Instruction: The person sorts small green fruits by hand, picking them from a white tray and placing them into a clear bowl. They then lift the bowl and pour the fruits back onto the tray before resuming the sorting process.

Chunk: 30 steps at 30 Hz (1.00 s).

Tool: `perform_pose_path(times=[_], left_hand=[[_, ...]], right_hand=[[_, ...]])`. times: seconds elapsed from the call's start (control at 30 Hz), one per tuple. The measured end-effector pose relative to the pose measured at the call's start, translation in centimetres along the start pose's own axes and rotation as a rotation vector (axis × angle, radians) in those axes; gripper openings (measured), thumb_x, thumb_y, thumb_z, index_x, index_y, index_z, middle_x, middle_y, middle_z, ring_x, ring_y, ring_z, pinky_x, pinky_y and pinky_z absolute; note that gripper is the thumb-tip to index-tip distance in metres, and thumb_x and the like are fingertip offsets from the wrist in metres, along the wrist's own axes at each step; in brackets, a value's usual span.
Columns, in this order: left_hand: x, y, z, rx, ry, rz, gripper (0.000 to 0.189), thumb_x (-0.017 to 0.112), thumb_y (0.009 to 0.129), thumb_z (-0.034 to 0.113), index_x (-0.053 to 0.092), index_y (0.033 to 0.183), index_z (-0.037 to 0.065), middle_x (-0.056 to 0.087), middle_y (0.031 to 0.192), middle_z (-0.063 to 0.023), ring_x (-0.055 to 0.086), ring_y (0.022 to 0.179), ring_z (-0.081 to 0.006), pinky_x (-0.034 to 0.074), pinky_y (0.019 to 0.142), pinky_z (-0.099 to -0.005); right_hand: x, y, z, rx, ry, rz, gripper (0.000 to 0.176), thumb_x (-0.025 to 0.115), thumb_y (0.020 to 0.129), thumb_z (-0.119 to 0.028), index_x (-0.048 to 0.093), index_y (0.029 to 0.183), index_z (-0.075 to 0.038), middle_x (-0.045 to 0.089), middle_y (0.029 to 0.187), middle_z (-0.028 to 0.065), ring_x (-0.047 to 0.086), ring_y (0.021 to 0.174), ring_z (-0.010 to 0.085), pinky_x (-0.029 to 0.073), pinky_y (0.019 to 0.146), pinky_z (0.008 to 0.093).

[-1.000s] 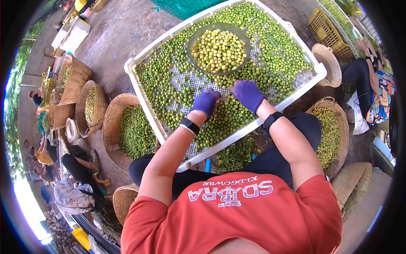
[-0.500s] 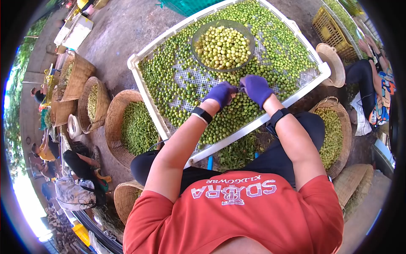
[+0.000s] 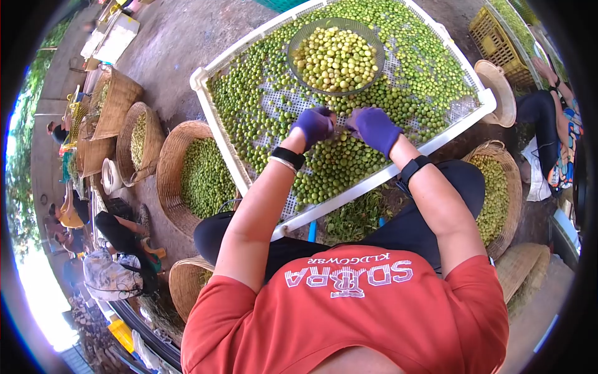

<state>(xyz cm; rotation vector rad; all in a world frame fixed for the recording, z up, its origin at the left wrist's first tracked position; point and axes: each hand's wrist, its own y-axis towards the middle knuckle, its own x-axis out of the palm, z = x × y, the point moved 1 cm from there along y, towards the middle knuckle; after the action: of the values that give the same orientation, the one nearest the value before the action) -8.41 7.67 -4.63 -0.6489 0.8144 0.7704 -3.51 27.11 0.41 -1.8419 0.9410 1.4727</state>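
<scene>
A white perforated tray (image 3: 244,190) holds many round green fruits (image 3: 339,163). On it, toward the far side, stands a clear bowl (image 3: 291,57) of paler yellow-green fruits (image 3: 336,57). My left hand (image 3: 316,125), in a purple glove, is closed above the fruits just below the bowl. My right hand (image 3: 375,129), gloved the same way, is closed a little to the right of it. Both sets of fingers curl inward, and whatever they hold is hidden or too small to name.
Woven baskets of green fruit stand at the left (image 3: 180,215) and right (image 3: 507,215) of my knees. A yellow crate (image 3: 498,47) and a round pale basket (image 3: 496,93) are at the upper right. People sit at both sides.
My left hand has moved slightly left and up, and the gap between my hands is wider. The tray and bowl appear shifted slightly up and right in view.
</scene>
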Motion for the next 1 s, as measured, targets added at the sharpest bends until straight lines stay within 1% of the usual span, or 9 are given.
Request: perform_pose_path(times=[0.13,0.2,0.23,0.33,0.43,0.8,0.87,0.93,1.0], left_hand=[[-4.4,-3.3,2.4,-0.341,-1.654,-0.094,0.015,0.049,0.091,0.021,0.051,0.08,0.011,0.052,0.072,-0.0014,0.048,0.064,-0.0127,0.039,0.051,-0.0269],[-4.2,-4.1,2.4,-0.354,-1.859,-0.167,0.016,0.051,0.09,0.021,0.051,0.079,0.009,0.051,0.073,-0.0011,0.049,0.065,-0.0135,0.041,0.052,-0.0274],[-4.0,-4.2,2.3,-0.133,-1.374,-0.082,0.013,0.055,0.087,0.02,0.053,0.081,0.008,0.053,0.073,-0.0014,0.051,0.065,-0.0141,0.043,0.054,-0.0274],[-2.6,-3.4,3.9,-0.347,-0.892,-0.041,0.023,0.067,0.079,0.016,0.066,0.101,0.009,0.065,0.077,-0.0079,0.059,0.065,-0.0177,0.049,0.064,-0.0301],[-1.5,-2.5,5.5,-0.115,-0.096,0.02,0.027,0.068,0.077,0.017,0.068,0.103,0.013,0.068,0.091,-0.0138,0.066,0.078,-0.0297,0.052,0.073,-0.0374],[-1.6,-2.3,5.3,-0.201,0.029,-0.132,0.028,0.07,0.069,0.015,0.067,0.095,0.007,0.066,0.09,-0.0185,0.064,0.086,-0.0358,0.051,0.077,-0.042],[-1.9,-3.6,3.8,-0.409,-0.555,-0.036,0.036,0.068,0.077,0.024,0.064,0.104,0.001,0.067,0.079,-0.0093,0.062,0.069,-0.0164,0.05,0.066,-0.0302],[-3.8,-4.8,4.2,-0.439,-0.772,-0.017,0.037,0.065,0.081,0.03,0.064,0.103,0.0,0.065,0.077,-0.0057,0.058,0.066,-0.0105,0.049,0.063,-0.0261],[-6.1,-5.0,4.7,-0.219,-0.516,-0.007,0.032,0.058,0.087,0.032,0.062,0.097,0.002,0.061,0.073,-0.0022,0.054,0.061,-0.0115,0.047,0.058,-0.0287]], right_hand=[[-0.5,0.3,0.0,0.093,-0.02,-0.11,0.02,0.07,0.073,-0.025,0.066,0.088,-0.012,0.064,0.088,0.0098,0.064,0.085,0.0294,0.051,0.071,0.0415],[-0.5,0.4,0.0,0.152,0.001,-0.138,0.021,0.07,0.073,-0.026,0.066,0.087,-0.011,0.065,0.089,0.0111,0.065,0.084,0.0302,0.051,0.071,0.0428],[-0.8,0.5,0.1,0.172,0.012,-0.168,0.021,0.07,0.073,-0.025,0.066,0.087,-0.01,0.065,0.088,0.0115,0.065,0.083,0.0305,0.051,0.071,0.043],[-0.7,0.6,0.3,0.164,0.086,-0.058,0.018,0.068,0.075,-0.023,0.066,0.086,-0.01,0.065,0.085,0.0139,0.064,0.08,0.033,0.051,0.071,0.0433],[-0.2,0.8,0.0,0.096,0.175,0.078,0.015,0.065,0.077,-0.022,0.066,0.084,-0.01,0.065,0.085,0.0151,0.064,0.08,0.0347,0.051,0.07,0.0433],[1.5,1.4,-1.1,0.157,0.198,0.0,0.021,0.064,0.078,-0.025,0.064,0.089,-0.008,0.064,0.091,0.016,0.064,0.085,0.0335,0.051,0.075,0.0433],[1.3,1.6,-1.0,0.159,0.175,-0.011,0.021,0.066,0.077,-0.025,0.065,0.087,-0.006,0.065,0.088,0.016,0.064,0.083,0.0332,0.051,0.075,0.0427],[-0.6,1.8,-0.6,0.148,0.194,-0.119,0.021,0.066,0.077,-0.025,0.066,0.085,-0.005,0.065,0.084,0.0167,0.065,0.081,0.033,0.051,0.075,0.0419],[-0.9,2.4,0.4,0.155,0.283,-0.062,0.019,0.07,0.072,-0.022,0.067,0.078,-0.005,0.065,0.075,0.0176,0.064,0.074,0.0355,0.051,0.07,0.0425]])
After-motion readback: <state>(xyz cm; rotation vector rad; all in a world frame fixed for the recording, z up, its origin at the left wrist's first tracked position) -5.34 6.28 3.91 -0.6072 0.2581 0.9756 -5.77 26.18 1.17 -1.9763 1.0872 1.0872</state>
